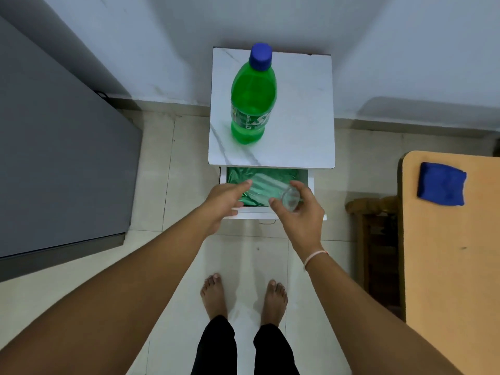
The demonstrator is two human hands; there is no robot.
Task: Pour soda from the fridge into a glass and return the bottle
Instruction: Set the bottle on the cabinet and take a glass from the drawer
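A green soda bottle (pixel 252 100) with a blue cap stands upright on the white marble-look top of a small side table (pixel 300 109). Below the top, a drawer (pixel 303 175) lined with green foil stands pulled out. My right hand (pixel 300 209) grips a clear glass (pixel 273 192) by its base, the glass lying tilted over the drawer. My left hand (pixel 226 203) hovers over the drawer's left front, fingers spread, its fingertips near the glass's rim.
The grey fridge (pixel 59 169) fills the left side, its door closed. At right is an orange table (pixel 454 253) with a blue cloth (pixel 441 184) on it, and a wooden stool (pixel 376 239) beside it. My bare feet stand on pale floor tiles.
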